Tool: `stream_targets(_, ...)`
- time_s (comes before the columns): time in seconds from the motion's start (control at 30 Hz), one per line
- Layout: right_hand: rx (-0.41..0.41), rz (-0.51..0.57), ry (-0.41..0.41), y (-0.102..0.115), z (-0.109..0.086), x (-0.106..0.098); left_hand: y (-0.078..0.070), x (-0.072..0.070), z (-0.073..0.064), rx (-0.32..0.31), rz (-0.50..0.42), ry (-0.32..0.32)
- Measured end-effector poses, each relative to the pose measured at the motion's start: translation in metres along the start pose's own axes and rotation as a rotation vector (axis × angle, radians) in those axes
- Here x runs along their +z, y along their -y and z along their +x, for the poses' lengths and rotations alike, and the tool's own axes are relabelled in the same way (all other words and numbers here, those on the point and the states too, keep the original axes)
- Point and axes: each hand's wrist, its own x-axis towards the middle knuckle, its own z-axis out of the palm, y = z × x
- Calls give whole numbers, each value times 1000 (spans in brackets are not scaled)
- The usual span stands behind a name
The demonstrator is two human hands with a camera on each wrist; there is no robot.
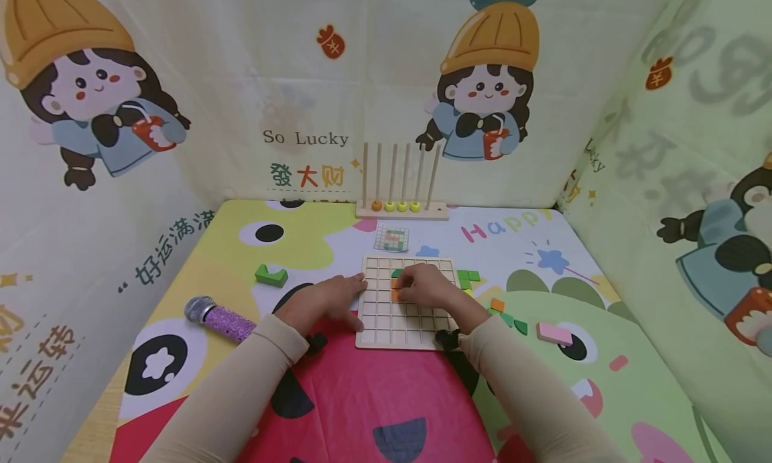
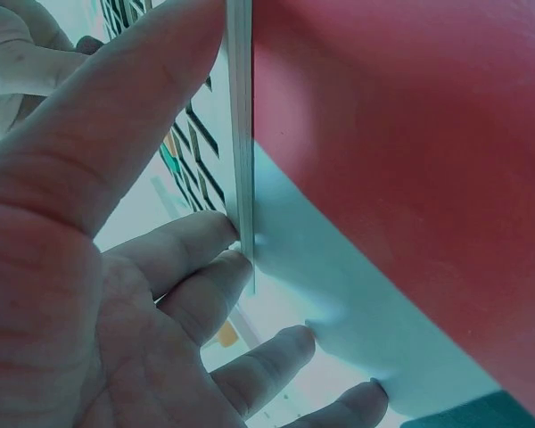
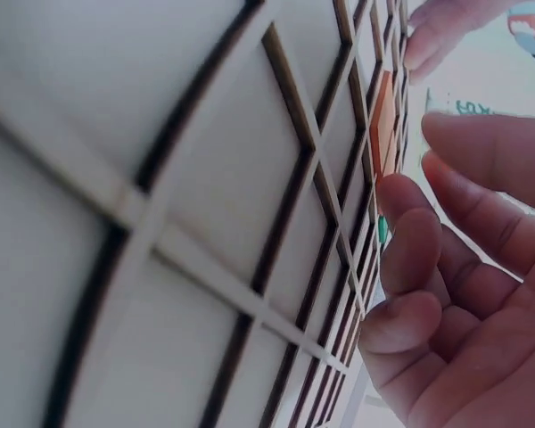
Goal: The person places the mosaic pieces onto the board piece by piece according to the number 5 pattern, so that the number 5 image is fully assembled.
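A pale wooden grid board (image 1: 376, 319) lies in front of me. My left hand (image 1: 328, 299) rests at its left side, thumb and fingertips against the edge; in the left wrist view the fingers (image 2: 201, 294) are fairly straight. Over the board's upper middle is my right hand (image 1: 425, 285), fingertips down by orange tiles (image 1: 395, 295) in the grid, with a green tile (image 1: 396, 273) just above. In the right wrist view its fingers (image 3: 410, 254) are curled at the board beside an orange tile (image 3: 383, 125); whether they pinch a tile is hidden.
A small pattern card (image 1: 392, 238) lies behind the board, before a peg stand (image 1: 401, 212) with beads. Green tiles (image 1: 468, 276), another orange tile (image 1: 497, 305) and a pink block (image 1: 553, 334) lie to the right. Leftward are a green block (image 1: 271, 276) and a purple microphone (image 1: 223, 319).
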Motion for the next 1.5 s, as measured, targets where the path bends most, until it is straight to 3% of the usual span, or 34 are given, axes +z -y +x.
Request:
stream_targets(0.33, -11, 99, 4, -21, -18, -7, 1, 3, 4, 12, 32, 3)
stream_targets(0.6, 51, 142, -31, -43, -35, -21, 0, 2, 2, -2, 13, -3)
stream_targets(1.07, 142, 103, -109, -92, -69, -40, 0, 1, 1, -9, 12, 9)
stream_targets(1.5, 245, 63, -107, -124, -100, -58, 1, 1, 1, 4, 3, 2)
